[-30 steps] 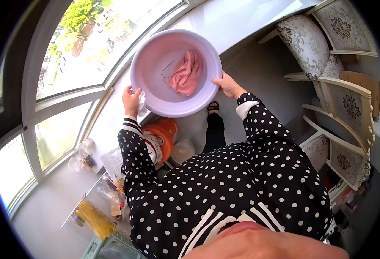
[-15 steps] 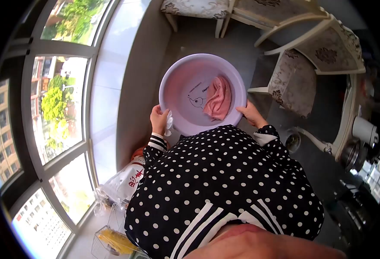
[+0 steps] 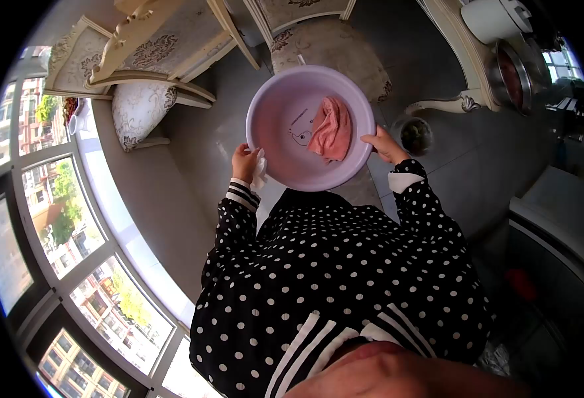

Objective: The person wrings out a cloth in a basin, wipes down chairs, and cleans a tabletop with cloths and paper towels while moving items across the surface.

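Observation:
A round lilac plastic basin point(image 3: 285, 169) is held in front of my body, its opening facing up. Inside it lies a crumpled pink cloth point(image 3: 332, 131), against the right part of the bottom, beside a printed cartoon drawing. My left hand point(image 3: 243, 162) grips the basin's left rim, and a white crumpled tissue or thin cloth point(image 3: 259, 171) sticks out from the same hand. On the opposite side my right hand point(image 3: 385, 144) clasps the right rim, thumb on top. The undersides of the fingers are hidden by the basin.
Upholstered chairs point(image 3: 143, 113) stand ahead and to the left, another chair seat point(image 3: 332, 56) just beyond the basin. A curved table leg point(image 3: 444, 103) and a transparent container point(image 3: 416, 136) are at right. Metal pots point(image 3: 512, 76) sit on the table edge. Windows point(image 3: 123, 305) line the left.
My body and view have turned to the right, bringing the chairs leftward and a grey-topped unit into view at right. Both hands still hold the basin, and the cloth remains inside.

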A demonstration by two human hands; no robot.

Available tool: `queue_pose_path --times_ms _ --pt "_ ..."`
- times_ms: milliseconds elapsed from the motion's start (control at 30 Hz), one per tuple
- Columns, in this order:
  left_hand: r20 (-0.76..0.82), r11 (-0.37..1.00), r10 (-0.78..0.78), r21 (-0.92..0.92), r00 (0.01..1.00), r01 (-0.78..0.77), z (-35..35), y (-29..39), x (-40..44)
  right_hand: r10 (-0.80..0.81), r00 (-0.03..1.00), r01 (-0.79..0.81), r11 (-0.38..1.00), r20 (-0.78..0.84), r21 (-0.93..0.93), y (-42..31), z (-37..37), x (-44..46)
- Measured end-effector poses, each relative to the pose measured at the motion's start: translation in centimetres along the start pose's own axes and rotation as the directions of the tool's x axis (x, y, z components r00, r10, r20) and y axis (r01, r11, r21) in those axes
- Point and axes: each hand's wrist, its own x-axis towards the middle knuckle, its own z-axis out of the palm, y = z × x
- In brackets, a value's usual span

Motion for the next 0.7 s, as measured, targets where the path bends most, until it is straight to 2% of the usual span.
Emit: queue_pose_path --times_ms 67,167,200,233,300,400,500,533,633,700 --pt "0.008 0.999 -0.007 0.040 1.000 0.007 3.7 3.0 2.2 0.005 0.999 -0.004 1.000 -0.036 0.027 -1.1 -3.0 1.6" --pt "0.046 0.991 0.047 0.123 0.998 -0.052 7.5 2.5 8.5 0.020 0.996 -0.007 0.991 -0.093 0.132 -2.5 -5.9 4.2" --pt "0.029 0.979 0.032 0.201 0.999 -0.037 9.1 2.7 10.6 0.060 0.988 -0.043 0.992 -0.139 0.122 -3.0 -7.2 5.5" --pt "0.034 0.977 -0.013 0.213 0.999 0.005 10.6 4.2 11.6 -0.123 0.986 0.133 0.987 -0.112 0.088 -1.2 -9.5 7.9" --pt "0.050 0.988 0.016 0.152 0.999 -0.024 13.1 3.8 14.8 0.056 0.983 -0.039 0.994 -0.176 0.098 -2.6 -11.3 10.0" --pt "0.054 0.967 -0.007 0.255 0.998 -0.007 16.0 5.3 18.1 0.151 0.973 -0.120 0.977 -0.176 0.177 -3.6 -13.6 14.0" --pt "0.070 0.937 0.015 0.347 0.997 -0.038 18.3 5.2 21.1 0.147 0.971 -0.102 0.969 -0.190 0.227 -3.2 -15.9 17.6" --pt "0.057 0.959 -0.033 0.282 0.998 0.016 18.9 4.1 22.5 0.139 0.967 -0.087 0.968 -0.216 0.234 -2.9 -16.6 18.9" --pt "0.071 0.940 -0.018 0.342 0.997 -0.008 20.1 3.1 24.4 0.141 0.959 -0.101 0.980 -0.247 0.170 -1.3 -19.0 22.6" --pt "0.062 0.954 -0.004 0.299 0.998 -0.015 21.0 2.4 25.0 0.165 0.955 -0.126 0.978 -0.248 0.167 -1.3 -20.0 23.8"
